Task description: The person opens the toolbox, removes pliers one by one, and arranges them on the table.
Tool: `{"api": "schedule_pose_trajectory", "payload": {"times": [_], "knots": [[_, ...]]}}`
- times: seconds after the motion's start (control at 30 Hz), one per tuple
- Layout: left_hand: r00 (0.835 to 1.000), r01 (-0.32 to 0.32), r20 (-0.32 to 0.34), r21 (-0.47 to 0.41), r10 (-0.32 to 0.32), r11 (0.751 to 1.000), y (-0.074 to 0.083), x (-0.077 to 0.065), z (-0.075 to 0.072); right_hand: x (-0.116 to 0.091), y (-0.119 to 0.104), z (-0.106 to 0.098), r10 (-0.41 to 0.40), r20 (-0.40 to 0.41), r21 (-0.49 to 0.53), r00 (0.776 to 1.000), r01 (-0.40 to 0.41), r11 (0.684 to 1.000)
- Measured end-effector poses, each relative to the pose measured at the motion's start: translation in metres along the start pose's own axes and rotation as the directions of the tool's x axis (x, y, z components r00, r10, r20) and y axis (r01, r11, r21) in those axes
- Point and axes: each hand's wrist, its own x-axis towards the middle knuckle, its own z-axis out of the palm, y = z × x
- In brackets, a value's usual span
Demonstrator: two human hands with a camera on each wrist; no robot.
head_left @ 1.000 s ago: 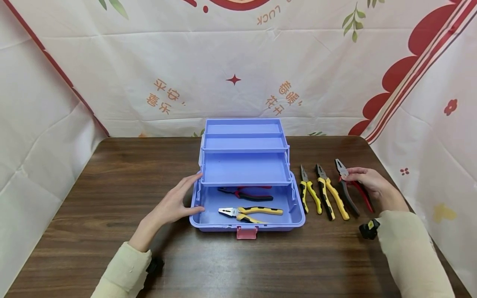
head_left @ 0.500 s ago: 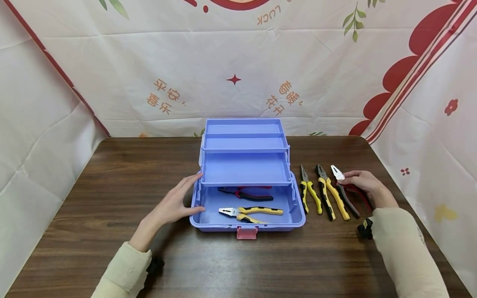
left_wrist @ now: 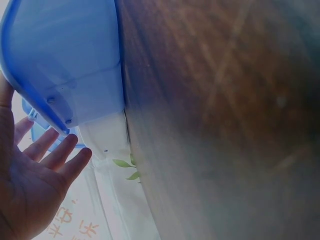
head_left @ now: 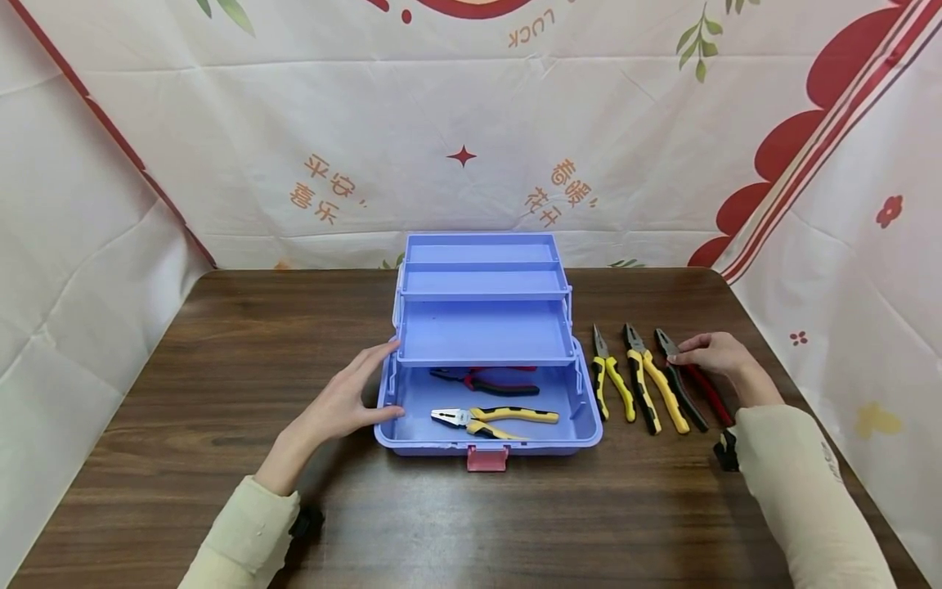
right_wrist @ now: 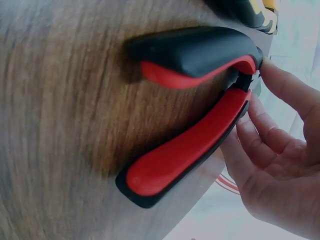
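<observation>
At the right, my right hand [head_left: 724,360] pinches red-and-black combination pliers [head_left: 686,394] near the pivot. They lie on the table, their jaws toward the back. In the right wrist view their handles [right_wrist: 185,145] are spread, with the thumb on one side of the joint and fingers on the other. My left hand [head_left: 342,401] touches the left side of a blue toolbox [head_left: 486,331], fingers spread and thumb over its rim. Inside lie yellow-and-black combination pliers [head_left: 513,416] and, partly under the tray, red-and-black pliers [head_left: 504,388].
Between toolbox and right hand, yellow-and-black long-nose pliers [head_left: 612,376] and larger yellow-and-black pliers [head_left: 653,380] lie side by side. The toolbox's stepped trays are raised, and a red latch [head_left: 486,459] hangs at its front. A white printed cloth [head_left: 464,106] stands behind the wooden table [head_left: 294,303].
My right hand has shifted slightly left with the red-and-black pliers, which now lie closer to the larger yellow pliers. The left hand and toolbox have stayed put.
</observation>
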Motion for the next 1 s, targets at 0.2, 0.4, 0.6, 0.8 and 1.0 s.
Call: {"api": "schedule_pose_trajectory", "payload": {"times": [0.2,0.4,0.6,0.8,1.0], "knots": [[1.000,-0.001,0.002,0.000,0.001,1.000,0.000,0.000,0.000,-0.006,-0.005,-0.004,-0.040,-0.024,0.010,0.999,0.040,0.999],[1.000,-0.003,0.006,0.001,0.003,1.000,0.001,0.000,-0.001,-0.017,-0.034,-0.020,-0.170,-0.049,0.126,0.984,0.175,0.976],[1.000,0.005,0.006,0.002,-0.005,1.000,0.002,0.001,-0.001,-0.032,-0.092,-0.021,-0.297,-0.027,0.286,0.954,0.292,0.913],[1.000,-0.003,-0.001,0.000,0.003,1.000,0.000,0.001,-0.001,-0.047,-0.152,0.001,-0.402,0.053,0.376,0.914,0.355,0.856],[0.999,-0.029,-0.014,-0.004,0.029,1.000,-0.001,0.002,-0.001,-0.052,-0.194,0.022,-0.538,0.171,0.428,0.825,0.430,0.795]]}}
